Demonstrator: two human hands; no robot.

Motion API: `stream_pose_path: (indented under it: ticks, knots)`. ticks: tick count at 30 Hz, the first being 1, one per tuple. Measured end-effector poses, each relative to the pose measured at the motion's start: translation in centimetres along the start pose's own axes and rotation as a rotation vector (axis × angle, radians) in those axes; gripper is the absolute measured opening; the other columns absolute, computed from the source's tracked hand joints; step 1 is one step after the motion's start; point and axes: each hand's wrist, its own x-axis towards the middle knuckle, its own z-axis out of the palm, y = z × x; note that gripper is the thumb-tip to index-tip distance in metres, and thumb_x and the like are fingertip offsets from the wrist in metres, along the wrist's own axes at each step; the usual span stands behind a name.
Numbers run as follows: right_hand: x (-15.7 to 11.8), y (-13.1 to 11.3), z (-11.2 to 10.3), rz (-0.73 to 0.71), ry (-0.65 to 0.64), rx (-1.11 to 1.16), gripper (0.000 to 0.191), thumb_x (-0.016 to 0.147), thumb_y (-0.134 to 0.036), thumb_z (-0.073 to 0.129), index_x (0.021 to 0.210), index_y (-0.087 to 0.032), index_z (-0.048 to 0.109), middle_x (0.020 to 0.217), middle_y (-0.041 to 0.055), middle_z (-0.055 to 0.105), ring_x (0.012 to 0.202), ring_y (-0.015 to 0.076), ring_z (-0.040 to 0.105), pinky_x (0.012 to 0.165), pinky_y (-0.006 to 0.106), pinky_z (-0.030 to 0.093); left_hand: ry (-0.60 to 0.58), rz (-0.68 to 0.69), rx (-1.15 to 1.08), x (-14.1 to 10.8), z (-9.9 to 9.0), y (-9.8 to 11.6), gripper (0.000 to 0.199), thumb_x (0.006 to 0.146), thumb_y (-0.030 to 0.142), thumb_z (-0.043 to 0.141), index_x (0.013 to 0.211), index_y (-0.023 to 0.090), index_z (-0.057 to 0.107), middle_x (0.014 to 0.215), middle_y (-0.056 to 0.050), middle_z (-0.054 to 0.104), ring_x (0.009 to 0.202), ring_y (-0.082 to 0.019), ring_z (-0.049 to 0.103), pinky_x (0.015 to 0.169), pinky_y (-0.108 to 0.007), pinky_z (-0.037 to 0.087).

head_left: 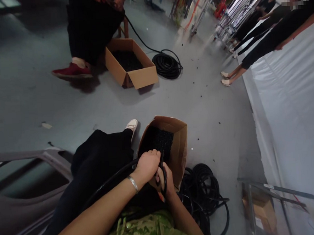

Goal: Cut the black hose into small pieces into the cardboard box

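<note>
My left hand [148,165] wraps around a black hose [115,174], which runs in from the lower left across my lap. Close beside it, my right hand [168,179] grips black-handled scissors [165,182]; their blades are mostly hidden near the left fingers. Both hands are over the near edge of an open cardboard box [182,140]. Many small black pieces [162,140] lie in that box. To its right, a tangled coil of black hose [203,185] rests on the floor.
Another person sits across from me by a second cardboard box [144,77] of black pieces. A hose coil [168,65] lies beside it. A grey chair [31,203] is at left, a metal frame [270,186] at right. Other people stand at the upper right.
</note>
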Motion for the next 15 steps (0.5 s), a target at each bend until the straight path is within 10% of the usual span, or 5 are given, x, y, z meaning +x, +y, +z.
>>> stream_pose_path:
  ticks: [15]
  knots:
    - [-0.2,4.3,1.1,0.082,0.094,-0.022,0.045,0.081,-0.063,0.064,0.075,-0.018,0.064,0.044,-0.0063,0.047,0.034,0.0104,0.040,0.032,0.022,0.028,-0.030,-0.025,0.080,-0.2,0.8,0.0,0.026,0.086,0.002,0.051,0.107,0.007,0.066,0.100,-0.020,0.068,0.096,-0.028,0.070,0.080,-0.036,0.053]
